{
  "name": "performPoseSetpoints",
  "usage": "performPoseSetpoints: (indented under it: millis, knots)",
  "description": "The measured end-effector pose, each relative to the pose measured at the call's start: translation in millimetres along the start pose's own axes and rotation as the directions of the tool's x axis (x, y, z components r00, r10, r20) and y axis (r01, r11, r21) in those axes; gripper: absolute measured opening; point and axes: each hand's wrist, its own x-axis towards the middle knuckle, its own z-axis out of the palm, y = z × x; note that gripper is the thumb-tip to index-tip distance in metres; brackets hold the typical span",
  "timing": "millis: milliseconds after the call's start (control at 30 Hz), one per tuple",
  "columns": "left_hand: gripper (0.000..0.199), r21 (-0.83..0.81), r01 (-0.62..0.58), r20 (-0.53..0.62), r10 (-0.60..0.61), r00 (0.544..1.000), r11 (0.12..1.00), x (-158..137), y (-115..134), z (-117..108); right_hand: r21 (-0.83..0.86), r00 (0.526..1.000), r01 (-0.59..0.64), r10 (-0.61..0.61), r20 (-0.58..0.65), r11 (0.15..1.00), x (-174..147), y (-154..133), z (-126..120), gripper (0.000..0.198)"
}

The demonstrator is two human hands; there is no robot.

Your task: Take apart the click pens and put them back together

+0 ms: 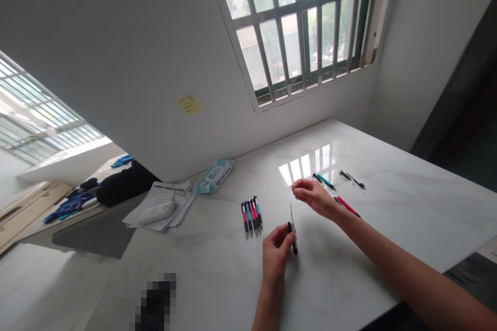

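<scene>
My left hand pinches a black pen grip section upright over the table, with a thin refill sticking out of its top. Above and to the right of it, my right hand has its fingertips pressed together. Whatever they may hold is too small to make out. Left of the hands lies a row of several pens with red and teal barrels and black grips. Beyond my right wrist rest a teal barrel with black parts, a red barrel, and black and clear pen parts.
A blue-and-white wipes packet leans near the wall. Papers with a white object on top lie left of it. The white marble-look table meets the wall under a barred window. A yellow note sticks to the wall.
</scene>
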Motion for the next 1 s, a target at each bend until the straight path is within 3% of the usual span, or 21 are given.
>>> performPoseSetpoints:
  millis: [300,733,1000]
  knots:
    - [0.036,0.047,-0.002,0.003,0.002,1.000,0.999,-0.1,0.8,-1.4,0.078,0.996,-0.092,0.092,-0.002,0.993,-8.1,-4.0,9.7,0.041]
    - [0.037,0.035,0.006,0.001,-0.006,1.000,0.999,0.5,0.6,-0.9,-0.066,0.987,-0.073,0.081,0.137,0.995,-9.7,-2.5,6.6,0.041]
    - [0.037,-0.013,0.004,-0.023,-0.004,1.000,1.000,-0.4,1.7,-0.7,-0.212,0.946,-0.079,0.141,0.293,0.974,-11.3,1.5,2.5,0.038]
